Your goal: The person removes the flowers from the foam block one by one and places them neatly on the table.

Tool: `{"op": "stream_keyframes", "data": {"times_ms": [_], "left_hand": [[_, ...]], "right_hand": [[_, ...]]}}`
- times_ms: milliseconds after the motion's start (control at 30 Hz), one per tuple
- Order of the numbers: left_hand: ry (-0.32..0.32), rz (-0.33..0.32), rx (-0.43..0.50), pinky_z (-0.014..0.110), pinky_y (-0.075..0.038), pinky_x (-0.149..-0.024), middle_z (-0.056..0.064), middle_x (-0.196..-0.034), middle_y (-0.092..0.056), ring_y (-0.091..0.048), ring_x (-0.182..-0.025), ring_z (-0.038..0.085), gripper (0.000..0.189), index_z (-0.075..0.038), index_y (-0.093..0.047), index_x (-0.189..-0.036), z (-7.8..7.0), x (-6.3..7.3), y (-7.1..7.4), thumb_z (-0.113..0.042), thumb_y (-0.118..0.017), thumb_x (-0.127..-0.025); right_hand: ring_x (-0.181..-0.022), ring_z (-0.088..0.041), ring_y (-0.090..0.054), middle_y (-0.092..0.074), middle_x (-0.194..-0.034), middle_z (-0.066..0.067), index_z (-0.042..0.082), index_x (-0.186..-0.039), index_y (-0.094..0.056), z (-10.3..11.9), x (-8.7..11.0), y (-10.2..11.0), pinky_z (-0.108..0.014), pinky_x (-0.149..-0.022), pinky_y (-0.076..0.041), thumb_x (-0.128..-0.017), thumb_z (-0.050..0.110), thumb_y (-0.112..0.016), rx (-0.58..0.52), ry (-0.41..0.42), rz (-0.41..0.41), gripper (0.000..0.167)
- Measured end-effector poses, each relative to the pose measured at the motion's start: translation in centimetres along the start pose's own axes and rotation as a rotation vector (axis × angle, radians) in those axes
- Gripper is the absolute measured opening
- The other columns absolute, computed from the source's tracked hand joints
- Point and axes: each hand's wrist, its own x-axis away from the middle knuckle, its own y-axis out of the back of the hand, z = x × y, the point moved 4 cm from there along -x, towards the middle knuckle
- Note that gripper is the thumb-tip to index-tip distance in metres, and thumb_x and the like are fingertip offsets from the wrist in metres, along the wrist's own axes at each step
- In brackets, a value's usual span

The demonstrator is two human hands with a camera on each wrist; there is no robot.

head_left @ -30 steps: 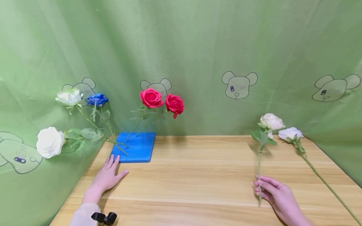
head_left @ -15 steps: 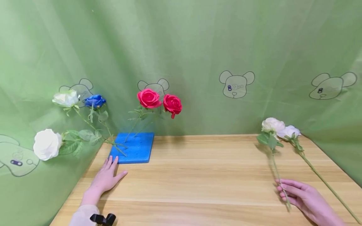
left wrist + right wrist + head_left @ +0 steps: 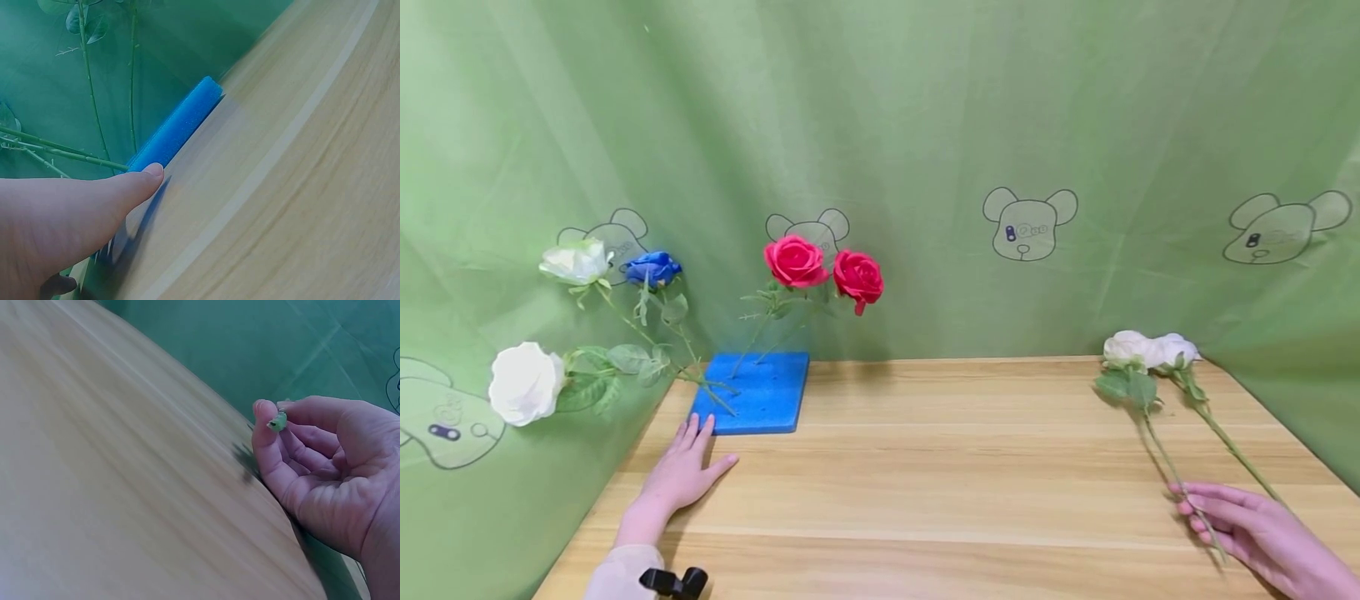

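Rose (image 3: 1142,388) | stem (image 3: 1163,450) pinched in your right hand (image 3: 1255,525), the nearer | axis runs forward-left to bloom (image 3: 1126,350) | your left hand (image 3: 677,477), fingers apart, touches blue pad (image 3: 786,404)

Soft shadows, dimmer wrist views

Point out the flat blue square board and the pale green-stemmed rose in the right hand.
Flat blue square board (image 3: 771,394), head view: bare top.
Held pale green-stemmed rose (image 3: 1126,349), head view: petals.
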Motion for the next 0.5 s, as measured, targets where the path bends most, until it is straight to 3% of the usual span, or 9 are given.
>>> {"op": "stream_keyframes", "data": {"times_ms": [133, 367, 500], "left_hand": [[-0.003, -0.002, 0.002, 0.065, -0.023, -0.115, 0.031, -0.159, -0.009, -0.010, -0.146, 0.052, 0.089, 0.001, -0.020, -0.154, -0.1, 0.0, 0.0, -0.059, -0.050, -0.094], [-0.002, 0.003, -0.001, 0.065, -0.022, -0.115, 0.031, -0.159, -0.009, -0.010, -0.146, 0.052, 0.090, 0.001, -0.020, -0.154, -0.1, 0.1, 0.1, -0.059, -0.049, -0.094], [-0.006, -0.001, 0.003, 0.065, -0.023, -0.115, 0.032, -0.159, -0.009, -0.011, -0.145, 0.053, 0.089, 0.001, -0.020, -0.154, -0.2, 0.1, 0.2, -0.058, -0.050, -0.094]], "right_hand": [[-0.114, -0.016, -0.065, -0.067, -0.126, -0.009, 0.011, -0.130, -0.063, 0.4, 0.7, 0.6, -0.028, -0.099, -0.053, -0.107, 0.005, -0.015, 0.044, 0.018, -0.068, 0.054], [-0.102, -0.011, -0.068, -0.072, -0.116, -0.003, 0.019, -0.123, -0.069, 0.8, 1.8, 1.9, -0.026, -0.085, -0.058, -0.107, 0.006, -0.023, 0.235, 0.064, -0.223, 0.050], [-0.096, -0.010, -0.069, -0.073, -0.113, -0.002, 0.021, -0.122, -0.069, 1.1, 2.4, 2.6, -0.025, -0.080, -0.058, -0.107, 0.006, -0.024, 0.306, 0.092, -0.251, 0.050]]}}
